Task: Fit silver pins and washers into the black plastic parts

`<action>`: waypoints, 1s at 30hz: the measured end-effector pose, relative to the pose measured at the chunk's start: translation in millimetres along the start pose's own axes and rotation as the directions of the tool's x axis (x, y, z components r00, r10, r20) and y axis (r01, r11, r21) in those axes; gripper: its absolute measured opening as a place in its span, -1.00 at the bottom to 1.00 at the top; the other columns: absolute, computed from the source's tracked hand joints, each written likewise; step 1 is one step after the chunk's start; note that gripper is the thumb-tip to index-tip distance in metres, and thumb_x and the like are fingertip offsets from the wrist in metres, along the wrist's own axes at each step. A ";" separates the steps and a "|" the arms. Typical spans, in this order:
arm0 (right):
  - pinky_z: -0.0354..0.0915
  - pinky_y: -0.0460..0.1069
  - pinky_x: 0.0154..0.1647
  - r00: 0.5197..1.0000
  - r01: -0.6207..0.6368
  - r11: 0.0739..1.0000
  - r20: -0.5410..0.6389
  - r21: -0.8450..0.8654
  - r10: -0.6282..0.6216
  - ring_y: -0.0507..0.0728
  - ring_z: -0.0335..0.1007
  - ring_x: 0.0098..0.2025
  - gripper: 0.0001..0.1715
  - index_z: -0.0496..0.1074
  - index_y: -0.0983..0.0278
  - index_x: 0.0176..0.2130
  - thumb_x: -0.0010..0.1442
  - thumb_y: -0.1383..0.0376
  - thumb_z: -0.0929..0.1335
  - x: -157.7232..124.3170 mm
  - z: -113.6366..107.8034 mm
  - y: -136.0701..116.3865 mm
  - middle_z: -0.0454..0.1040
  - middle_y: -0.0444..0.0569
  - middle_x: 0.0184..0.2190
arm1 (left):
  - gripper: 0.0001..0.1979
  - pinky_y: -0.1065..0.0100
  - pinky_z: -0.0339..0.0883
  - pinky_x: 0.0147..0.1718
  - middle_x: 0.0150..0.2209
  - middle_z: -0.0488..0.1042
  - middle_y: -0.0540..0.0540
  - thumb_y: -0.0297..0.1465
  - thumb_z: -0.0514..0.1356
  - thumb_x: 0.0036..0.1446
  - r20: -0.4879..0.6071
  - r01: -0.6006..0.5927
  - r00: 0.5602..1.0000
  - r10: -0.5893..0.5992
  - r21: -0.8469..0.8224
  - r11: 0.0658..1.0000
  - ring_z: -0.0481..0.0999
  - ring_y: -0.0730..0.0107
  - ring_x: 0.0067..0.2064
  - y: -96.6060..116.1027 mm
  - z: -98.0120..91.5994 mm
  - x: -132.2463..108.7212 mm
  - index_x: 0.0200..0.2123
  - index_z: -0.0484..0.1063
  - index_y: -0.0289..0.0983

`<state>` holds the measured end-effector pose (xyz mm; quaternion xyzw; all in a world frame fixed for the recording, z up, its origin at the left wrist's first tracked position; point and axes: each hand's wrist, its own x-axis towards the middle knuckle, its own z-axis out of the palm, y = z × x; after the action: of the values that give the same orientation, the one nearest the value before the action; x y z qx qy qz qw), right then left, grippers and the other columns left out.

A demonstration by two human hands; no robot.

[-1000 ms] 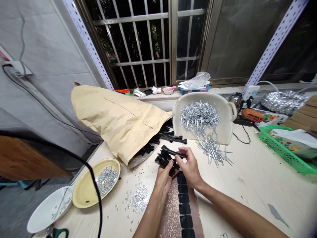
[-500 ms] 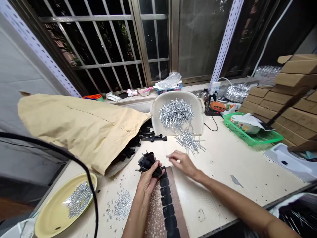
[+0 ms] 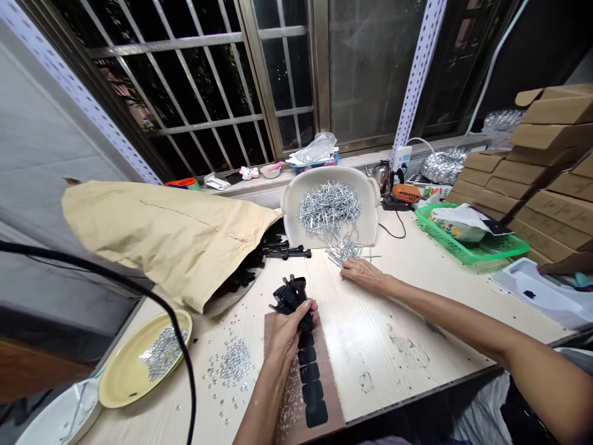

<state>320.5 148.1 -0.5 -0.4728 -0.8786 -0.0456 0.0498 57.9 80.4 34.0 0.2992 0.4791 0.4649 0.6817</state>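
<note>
My left hand (image 3: 288, 330) is wrapped around a bunch of black plastic clips (image 3: 291, 293), their forked ends pointing away from me. It is over the far end of a brown board (image 3: 331, 395), on which a row of black rounded-square pads (image 3: 312, 392) lies. My right hand (image 3: 364, 274) reaches to the near edge of a heap of thin metal pins (image 3: 345, 250). Its fingers are curled down and drawn together at the pins; whatever they hold is hidden. Behind the heap, a white tub (image 3: 290, 207) is tilted toward me with more pins inside.
A brown paper sack (image 3: 176, 228) spills black plastic parts (image 3: 287, 252) at the left. Small shiny metal pieces (image 3: 236, 361) lie scattered near a yellow plate (image 3: 115, 389). A black cable (image 3: 183, 346) crosses the left side. A green basket (image 3: 463, 250) and cardboard boxes (image 3: 556, 198) stand right.
My right hand has moved forward and right, from open table onto the pin heap. My left hand still grips the clips, now tilted more upright. The camera view has shifted somewhat.
</note>
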 end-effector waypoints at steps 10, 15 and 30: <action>0.25 -0.03 -0.28 0.855 -0.146 0.819 -0.345 0.555 0.387 0.09 0.35 -0.32 -0.79 0.33 0.29 -0.19 0.24 0.30 0.17 -5.1 -2.5 -11.9 0.43 0.00 -0.33 | -0.58 0.36 0.42 -0.42 -0.43 0.53 -0.21 -0.24 0.39 -0.21 0.031 -0.088 0.996 0.085 0.108 0.990 0.50 0.37 -0.44 -11.3 5.9 -5.9 -0.34 0.51 -0.47; 0.28 -0.05 -0.43 0.717 -0.254 0.493 -0.180 0.832 0.674 0.07 0.39 -0.47 -0.76 0.32 0.27 -0.19 0.11 0.23 0.29 0.4 -1.9 -3.0 0.43 -0.15 -0.53 | -0.56 0.40 0.38 -0.45 -0.39 0.54 -0.23 -0.20 0.38 -0.20 0.006 -0.057 0.998 0.057 0.164 0.985 0.49 0.40 -0.45 -17.5 7.7 -5.9 -0.32 0.52 -0.45; 0.40 -0.01 -0.26 0.697 0.214 0.331 -0.381 0.919 0.607 0.06 0.47 -0.35 -0.75 0.34 0.27 -0.25 0.11 0.18 0.38 -14.1 -105.1 -78.3 0.47 -0.09 -0.40 | -0.65 0.25 0.38 -0.23 -0.29 0.57 -0.19 -0.22 0.30 -0.08 0.117 -0.309 0.951 0.286 0.346 0.886 0.55 0.19 -0.25 -22.2 11.0 -9.3 -0.26 0.50 -0.35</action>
<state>267.4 80.1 99.2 -0.4187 -0.5846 0.2949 0.6292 74.9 63.6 22.6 0.5034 0.4830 0.4585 0.5505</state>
